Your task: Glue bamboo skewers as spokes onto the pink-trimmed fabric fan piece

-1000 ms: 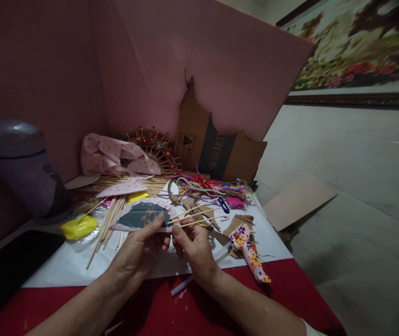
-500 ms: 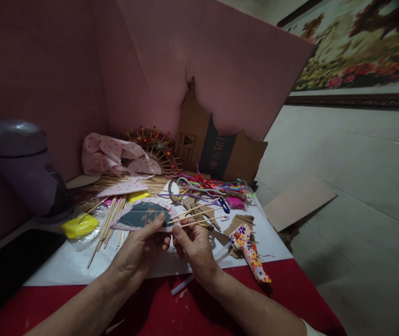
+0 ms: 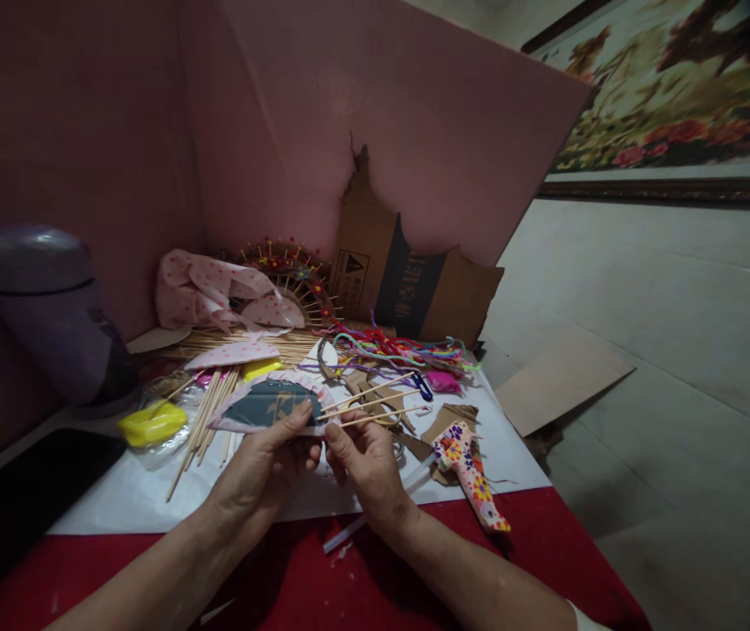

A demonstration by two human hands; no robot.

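We hold a leaf-shaped panel [image 3: 253,405] above the middle of the white sheet [image 3: 118,506]. Our left hand [image 3: 255,473] pinches it, thumb on top, most fingers hidden underneath; our right hand [image 3: 370,463] pinches thin sticks [image 3: 375,390] at its blunt end, their inner tips hard to make out. Its long axis runs sideways, tapered tip toward the sheet's left side. Over the sheet's left corner, a black slab [image 3: 39,482] is cut off.
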